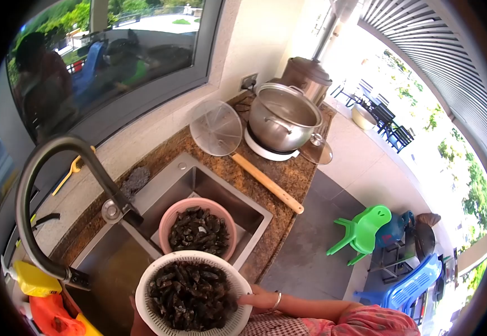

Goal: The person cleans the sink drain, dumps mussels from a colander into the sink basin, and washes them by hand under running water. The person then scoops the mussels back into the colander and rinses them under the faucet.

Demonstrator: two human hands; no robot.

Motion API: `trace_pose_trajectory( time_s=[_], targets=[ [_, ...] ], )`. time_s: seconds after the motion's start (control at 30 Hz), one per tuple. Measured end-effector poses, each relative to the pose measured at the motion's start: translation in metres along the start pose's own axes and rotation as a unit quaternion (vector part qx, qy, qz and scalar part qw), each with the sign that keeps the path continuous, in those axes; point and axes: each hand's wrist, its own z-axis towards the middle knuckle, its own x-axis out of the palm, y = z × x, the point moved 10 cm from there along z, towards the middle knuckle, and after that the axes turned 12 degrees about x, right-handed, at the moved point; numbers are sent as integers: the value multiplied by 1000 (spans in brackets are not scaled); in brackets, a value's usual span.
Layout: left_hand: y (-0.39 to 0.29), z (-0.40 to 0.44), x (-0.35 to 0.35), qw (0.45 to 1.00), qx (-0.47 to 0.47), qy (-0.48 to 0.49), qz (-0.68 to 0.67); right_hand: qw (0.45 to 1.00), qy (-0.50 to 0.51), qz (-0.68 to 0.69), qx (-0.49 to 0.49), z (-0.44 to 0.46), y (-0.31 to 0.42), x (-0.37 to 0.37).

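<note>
A white plastic colander (145, 280), heaped with small dark shellfish (190, 294), is held up over the front edge of the sink. My right hand (259, 299), with a bangle at the wrist, grips its right rim, thumb on top. At its left side my left hand (137, 320) supports it; most of that hand is in shadow or hidden by the colander. Just beyond, a pink bowl (231, 224) with more of the same dark shellfish sits in the right basin of the steel sink (254, 215). Whether the shells are snails or mussels I cannot tell.
A dark curved tap (28, 185) arches over the left basin, which holds murky water. A wooden-handled strainer (268, 185) lies on the granite counter near a steel pot (282, 120). A yellow bottle (36, 278) stands left. Green (366, 232) and blue chairs (411, 283) are at right.
</note>
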Motion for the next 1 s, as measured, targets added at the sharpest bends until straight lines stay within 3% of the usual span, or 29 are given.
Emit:
trace_pose_trajectory(
  time_s=[0.07,0.1,0.13,0.2,0.23,0.33,0.5,0.57,0.63,0.73,0.9,1.0],
  targets=[
    [6,-9,7,1000,5,2,-1,999,-26,-46,11,-1,0,-7],
    [9,-17,11,1000,4,5,0,990,-53,-116,66,-7,4,-8],
    [9,-22,15,1000,4,14,-2,996,-51,-67,8,-2,1,-12],
    [9,-31,24,999,-5,39,-3,995,-63,-68,26,-4,-1,-17],
    [8,-37,31,998,-12,57,-7,988,-79,-132,31,-8,5,-19],
    [-4,-46,48,994,-19,107,-24,989,-96,-114,-22,-8,17,-8],
    [-63,-24,70,988,68,118,-67,975,-186,-114,-37,-12,15,-24],
    [-84,-4,76,988,103,94,-72,975,-181,-121,-43,-15,15,-29],
    [-93,19,68,989,121,53,-70,926,-160,-309,-145,-17,21,-30],
    [-80,46,38,993,105,-31,-41,927,-165,-313,-125,-21,20,-32],
    [18,61,-25,978,-23,-210,4,964,-205,-171,-17,-20,22,-20],
    [79,23,-38,961,-124,-242,-49,950,-212,-229,-27,-21,18,-36]
  ],
)
